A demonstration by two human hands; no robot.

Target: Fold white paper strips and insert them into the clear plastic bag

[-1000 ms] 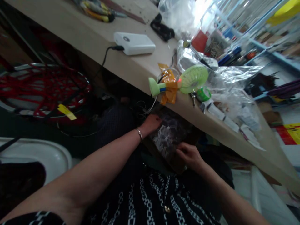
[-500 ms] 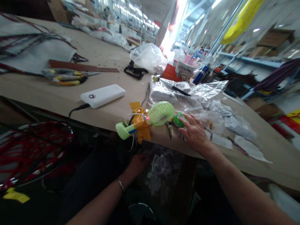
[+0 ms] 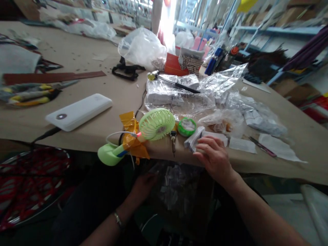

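Note:
My right hand [image 3: 214,155] is over the table's front edge, its fingers bent and a little apart, with nothing visible gripped. Its fingertips are at the right end of a stack of white paper slips [image 3: 194,139]; whether they touch it I cannot tell. Left of the stack is a round green tub [image 3: 187,126] with whitish contents. A light green handheld fan [image 3: 157,124] is fixed to the edge with orange tape [image 3: 135,145]. Below the table, my left hand [image 3: 146,182] is in shadow near a clear bag of white slips [image 3: 173,186]; its fingers are too dark to make out.
A white power bank [image 3: 79,112] with a black cable and some pliers [image 3: 30,94] lie at the left. Behind the fan, a small hammer [image 3: 174,83] rests on plastic-wrapped paper bundles. A metal-tipped tool [image 3: 173,141] points over the edge. At right lies a slim cutter [image 3: 262,147].
My right hand has left the green tub and come right and nearer to me, beside the paper slips. The view has shifted, so table things appear further left. My left hand stays below the table.

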